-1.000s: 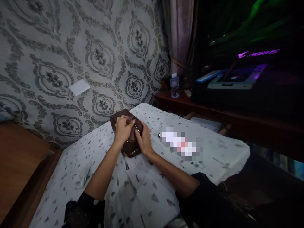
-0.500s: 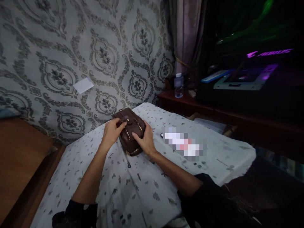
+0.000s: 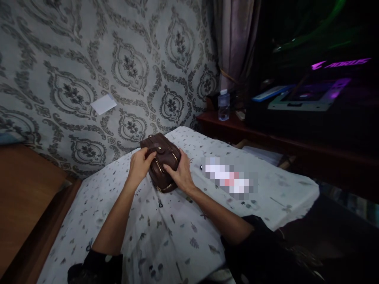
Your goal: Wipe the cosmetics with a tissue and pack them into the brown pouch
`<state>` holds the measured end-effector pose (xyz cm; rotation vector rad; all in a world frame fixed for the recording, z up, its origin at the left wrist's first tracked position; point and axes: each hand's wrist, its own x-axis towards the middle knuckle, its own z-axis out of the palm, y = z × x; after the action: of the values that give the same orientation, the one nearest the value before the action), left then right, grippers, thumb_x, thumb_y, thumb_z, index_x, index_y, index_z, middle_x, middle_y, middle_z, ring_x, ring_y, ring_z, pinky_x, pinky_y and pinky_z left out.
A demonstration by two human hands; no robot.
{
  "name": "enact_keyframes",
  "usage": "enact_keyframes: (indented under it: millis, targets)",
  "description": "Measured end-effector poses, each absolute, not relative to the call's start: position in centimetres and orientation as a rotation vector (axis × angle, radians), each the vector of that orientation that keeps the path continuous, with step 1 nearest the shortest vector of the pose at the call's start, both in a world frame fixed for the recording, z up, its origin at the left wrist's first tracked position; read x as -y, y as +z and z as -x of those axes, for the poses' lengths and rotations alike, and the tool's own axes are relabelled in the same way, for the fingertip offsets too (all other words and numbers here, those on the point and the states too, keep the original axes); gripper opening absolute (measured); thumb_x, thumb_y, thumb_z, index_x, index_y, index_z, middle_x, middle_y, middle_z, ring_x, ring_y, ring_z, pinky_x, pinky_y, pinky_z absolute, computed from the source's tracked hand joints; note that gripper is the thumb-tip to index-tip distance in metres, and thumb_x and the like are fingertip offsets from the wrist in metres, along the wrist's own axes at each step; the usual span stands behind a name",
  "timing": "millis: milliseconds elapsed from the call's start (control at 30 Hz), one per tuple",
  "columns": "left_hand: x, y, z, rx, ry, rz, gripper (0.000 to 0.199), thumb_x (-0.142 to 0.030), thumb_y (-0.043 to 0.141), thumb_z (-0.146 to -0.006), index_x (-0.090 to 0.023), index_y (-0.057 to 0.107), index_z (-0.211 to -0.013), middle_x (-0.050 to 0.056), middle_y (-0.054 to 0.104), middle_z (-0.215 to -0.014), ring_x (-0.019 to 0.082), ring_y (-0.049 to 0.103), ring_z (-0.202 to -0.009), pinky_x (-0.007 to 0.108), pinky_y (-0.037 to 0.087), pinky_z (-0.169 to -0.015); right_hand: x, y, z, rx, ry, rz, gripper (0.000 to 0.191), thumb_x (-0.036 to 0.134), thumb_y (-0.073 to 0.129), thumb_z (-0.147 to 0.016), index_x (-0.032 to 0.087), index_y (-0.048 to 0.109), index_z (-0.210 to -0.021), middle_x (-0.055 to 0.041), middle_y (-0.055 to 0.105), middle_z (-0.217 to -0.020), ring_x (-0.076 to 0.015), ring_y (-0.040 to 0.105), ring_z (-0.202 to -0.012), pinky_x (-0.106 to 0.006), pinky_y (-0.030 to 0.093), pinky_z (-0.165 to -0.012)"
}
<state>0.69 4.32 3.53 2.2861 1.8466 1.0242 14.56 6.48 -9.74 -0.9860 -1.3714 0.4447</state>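
Note:
A dark brown leather-like bag (image 3: 166, 161) with gold zippers and a round clasp tab rests on the patterned white cloth (image 3: 177, 232). My right hand (image 3: 182, 171) grips its right side, thumb on top and fingers over the far edge. At the left side of the bag is my left hand (image 3: 139, 165), its thumb and forefinger pinched close together beside the clasp. What lies between those fingertips is too small to make out.
A pixelated flat object (image 3: 227, 177) lies right of the bag. A clear bottle (image 3: 224, 105) stands on the dark red desk (image 3: 207, 120) behind. White paper (image 3: 103, 104) is on the wall. Wooden furniture (image 3: 26, 189) is at the left.
My left thumb and forefinger have moved slightly left and down, off the round clasp, which now shows more fully. My right hand keeps its hold on the bag.

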Motion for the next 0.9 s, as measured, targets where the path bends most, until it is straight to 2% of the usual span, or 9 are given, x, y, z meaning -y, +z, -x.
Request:
enact_keyframes:
  millis: [167, 333, 467, 800, 900]
  targets:
    - [-3.7, 3.5, -1.1, -1.887, 1.018, -2.311, 0.028, -0.036, 0.055, -0.086, -0.02, 0.049, -0.063, -0.005, 0.044, -0.057, 0.013, 0.041, -0.055, 0.026, 0.029, -0.056, -6.4, -9.6, -14.6, 1.381, 0.447, 0.989, 0.088, 0.058, 0.063, -0.081, 0.012, 0.028, -0.147, -0.0205, 0.044, -0.139, -0.0354, 0.041, -0.132, -0.057, 0.033, -0.112]
    - [-2.0, 3.1, -2.4, -1.968, 1.017, -2.607, 0.023, -0.026, 0.056, -0.086, -0.021, 0.047, -0.066, 0.0, 0.052, -0.071, 0.018, 0.05, -0.07, 0.029, 0.036, -0.065, -6.0, -9.1, -14.7, 1.382, 0.46, 1.006, 0.088, 0.059, 0.063, -0.08, 0.011, 0.028, -0.146, -0.0212, 0.045, -0.14, -0.0352, 0.042, -0.132, -0.056, 0.033, -0.112]
    - [-1.3, 2.3, -2.8, -1.958, 1.07, -2.658, 0.02, -0.022, 0.054, -0.087, -0.022, 0.047, -0.069, 0.002, 0.054, -0.073, 0.02, 0.053, -0.076, 0.03, 0.038, -0.068, -5.8, -9.0, -14.7, 1.386, 0.465, 1.015, 0.089, 0.06, 0.062, -0.081, 0.01, 0.028, -0.146, -0.0218, 0.045, -0.14, -0.0346, 0.042, -0.132, -0.054, 0.033, -0.112]
    - [-0.7, 1.3, -2.5, -1.842, 1.148, -2.548, 0.023, -0.022, 0.053, -0.089, -0.022, 0.045, -0.068, 0.0, 0.05, -0.071, 0.018, 0.051, -0.071, 0.028, 0.036, -0.064, -5.8, -9.0, -14.8, 1.38, 0.462, 1.012, 0.089, 0.059, 0.064, -0.08, 0.013, 0.028, -0.147, -0.0193, 0.046, -0.14, -0.0332, 0.043, -0.131, -0.053, 0.034, -0.111]
    - [-0.8, 1.8, -2.7, -1.94, 1.063, -2.582, 0.021, -0.023, 0.052, -0.09, -0.022, 0.048, -0.07, 0.002, 0.053, -0.075, 0.021, 0.053, -0.079, 0.031, 0.04, -0.069, -5.8, -9.0, -14.9, 1.356, 0.474, 0.993, 0.086, 0.058, 0.065, -0.079, 0.016, 0.031, -0.146, -0.0173, 0.047, -0.138, -0.0326, 0.044, -0.131, -0.052, 0.034, -0.112]
